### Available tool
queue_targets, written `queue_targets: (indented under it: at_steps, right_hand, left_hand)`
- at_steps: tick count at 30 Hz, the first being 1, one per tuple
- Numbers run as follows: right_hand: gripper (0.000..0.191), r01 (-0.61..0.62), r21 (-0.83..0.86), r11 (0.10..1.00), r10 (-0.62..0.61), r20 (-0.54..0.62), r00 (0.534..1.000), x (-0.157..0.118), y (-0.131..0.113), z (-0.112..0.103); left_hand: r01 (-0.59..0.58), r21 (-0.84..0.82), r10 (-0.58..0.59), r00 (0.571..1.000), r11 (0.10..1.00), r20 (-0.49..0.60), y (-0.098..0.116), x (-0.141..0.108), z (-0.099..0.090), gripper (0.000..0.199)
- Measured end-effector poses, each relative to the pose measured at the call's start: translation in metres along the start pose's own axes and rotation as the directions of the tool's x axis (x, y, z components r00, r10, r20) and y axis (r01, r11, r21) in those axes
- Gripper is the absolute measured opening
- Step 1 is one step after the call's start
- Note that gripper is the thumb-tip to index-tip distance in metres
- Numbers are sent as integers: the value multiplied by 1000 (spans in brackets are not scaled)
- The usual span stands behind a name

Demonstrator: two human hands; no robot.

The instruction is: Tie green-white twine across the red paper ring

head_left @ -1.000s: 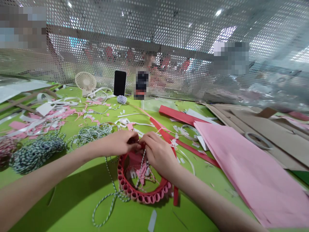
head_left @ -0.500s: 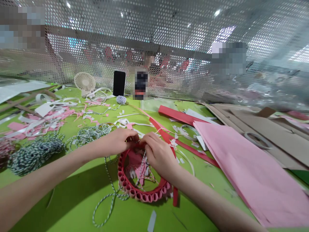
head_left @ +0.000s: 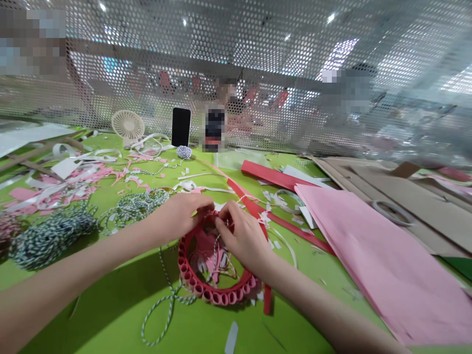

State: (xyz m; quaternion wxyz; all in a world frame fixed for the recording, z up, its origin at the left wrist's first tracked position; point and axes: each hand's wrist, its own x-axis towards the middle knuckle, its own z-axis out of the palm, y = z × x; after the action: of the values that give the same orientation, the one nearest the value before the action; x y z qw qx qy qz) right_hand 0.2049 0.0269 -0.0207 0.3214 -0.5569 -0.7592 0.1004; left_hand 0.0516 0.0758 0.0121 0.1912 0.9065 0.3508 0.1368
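Note:
A red paper ring (head_left: 220, 298) edged with small pink paper loops lies on the green table (head_left: 121, 314). At its far rim my left hand (head_left: 188, 211) is closed, its fingertips curled on the ring's edge. My right hand (head_left: 241, 233) pinches a green-and-white twisted cord (head_left: 217, 246) at the same far rim, close to the left fingertips. The cord drops into the ring, where pink paper scraps lie. More of this cord trails out left of the ring and forms a loop (head_left: 157, 322) on the table. The exact fingertip contact is partly hidden.
Bundles of green-and-white cord (head_left: 55, 236) lie at left among paper scraps. A pink paper stack (head_left: 368, 246), red strips (head_left: 273, 174) and cardboard (head_left: 416, 196) cover the right side. A fan (head_left: 128, 125) and a phone (head_left: 181, 127) stand before a perforated metal screen (head_left: 147, 59).
My fingers have shifted slightly at the ring's far rim; the right thumb and forefinger are now further apart from the left hand. The ring has tilted or slid a little.

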Motion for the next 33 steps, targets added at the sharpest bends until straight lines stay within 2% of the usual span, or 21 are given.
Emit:
queue_targets:
  at_steps: [8, 12, 14, 18, 26, 33]
  right_hand:
    - [7, -20, 10, 1000, 20, 13, 1000, 0, 1, 0]
    - [23, -48, 25, 999, 47, 29, 998, 3, 1, -1]
    - [24, -71, 12, 997, 70, 57, 996, 6, 0, -2]
    - [12, -98, -34, 995, 101, 100, 990, 11, -3, -4]
    - [18, -122, -15, 992, 123, 108, 986, 17, 1, 0]
    - [11, -48, -151, 987, 67, 126, 990, 14, 0, 2]
  left_hand:
    - [-63, 33, 65, 995, 997, -72, -1, 0, 6, 18]
    - [-58, 1, 58, 989, 998, -137, -3, 0, 12, 18]
    - [-49, -22, 45, 987, 999, -152, -4, 0, 14, 20]
    - [-39, -67, 28, 986, 997, -162, -4, -1, 15, 20]
    - [-17, -116, -1, 988, 993, -152, -1, -2, 17, 13]
    - [12, -192, -39, 990, 981, -136, -2, 0, 20, 11]
